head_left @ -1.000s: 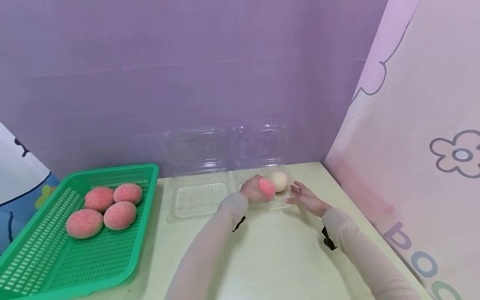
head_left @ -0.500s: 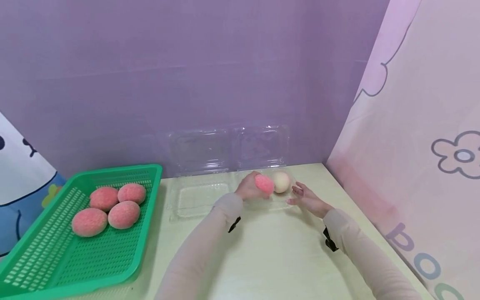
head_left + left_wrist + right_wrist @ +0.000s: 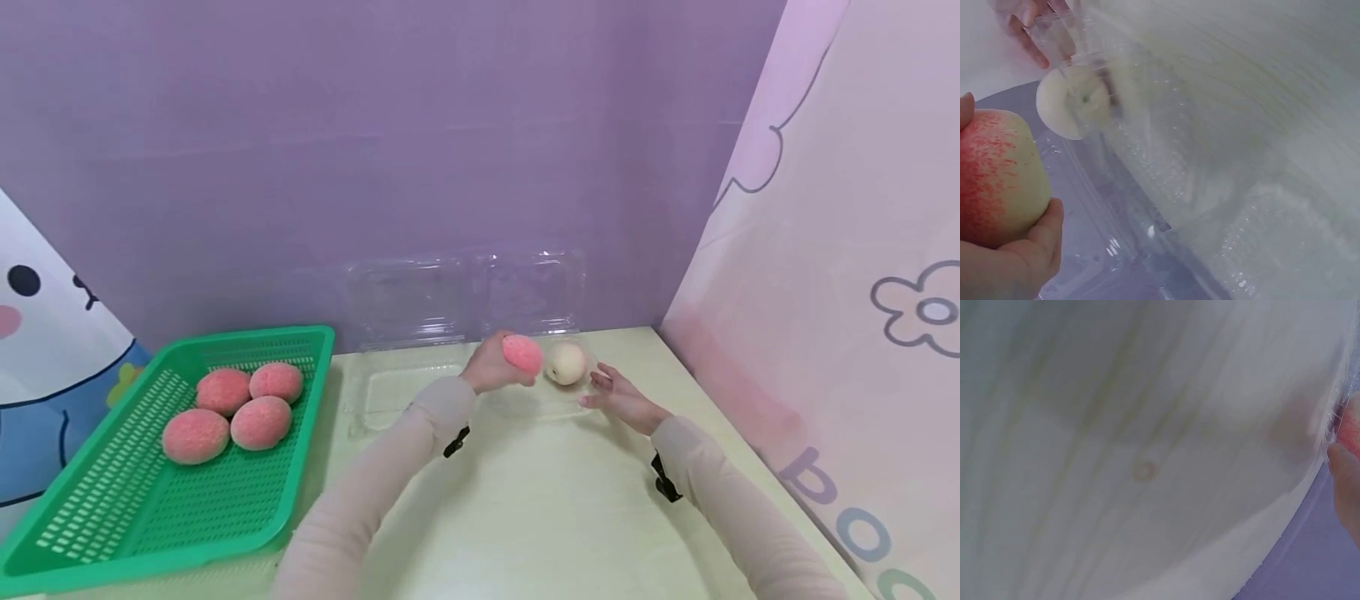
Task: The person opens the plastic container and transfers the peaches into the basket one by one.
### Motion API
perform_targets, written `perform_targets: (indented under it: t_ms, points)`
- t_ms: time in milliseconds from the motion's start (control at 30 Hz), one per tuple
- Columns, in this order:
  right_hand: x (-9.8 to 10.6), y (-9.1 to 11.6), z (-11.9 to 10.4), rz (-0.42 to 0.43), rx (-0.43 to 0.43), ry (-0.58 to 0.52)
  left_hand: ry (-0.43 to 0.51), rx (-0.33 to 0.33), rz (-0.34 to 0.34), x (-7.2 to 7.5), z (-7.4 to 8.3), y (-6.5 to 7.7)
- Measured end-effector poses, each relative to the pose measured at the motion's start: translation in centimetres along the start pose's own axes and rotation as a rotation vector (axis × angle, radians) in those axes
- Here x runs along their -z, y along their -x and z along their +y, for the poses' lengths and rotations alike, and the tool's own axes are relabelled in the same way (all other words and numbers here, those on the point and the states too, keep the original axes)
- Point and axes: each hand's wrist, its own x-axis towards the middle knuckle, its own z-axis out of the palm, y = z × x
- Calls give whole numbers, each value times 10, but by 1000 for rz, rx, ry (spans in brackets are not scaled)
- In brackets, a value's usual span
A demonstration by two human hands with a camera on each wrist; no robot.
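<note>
My left hand (image 3: 489,367) grips a pink and pale peach (image 3: 522,354), held above the left side of the right-hand clear clamshell box (image 3: 525,407). In the left wrist view, fingers (image 3: 1047,234) curl under this peach and its pale side shows. A second peach (image 3: 566,364), mostly cream with a stem dimple, sits inside that box at its right. Beside the box's right edge is my right hand (image 3: 618,398), its fingers loosely spread. The right wrist view shows a fingertip (image 3: 1335,453) right at the clear plastic edge.
Another clear clamshell box (image 3: 397,379) stands to the left, both lids raised against the purple backdrop (image 3: 420,167). At far left a green basket (image 3: 210,504) holds several pink peaches (image 3: 261,422). A printed cloth wall (image 3: 847,317) borders the table's right side.
My left hand has drawn up and left with its peach, away from the peach in the box, whose stem dimple now shows. The right hand stays by the box; the head view has shifted slightly.
</note>
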Motion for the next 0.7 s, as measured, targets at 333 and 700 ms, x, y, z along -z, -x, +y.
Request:
perform_targets:
  t_ms: [333, 700]
  points:
    - [1, 0, 3, -5, 14, 2, -18, 6, -2, 22, 22, 25]
    - [1, -2, 2, -16, 22, -5, -3, 124, 66, 54, 30, 65]
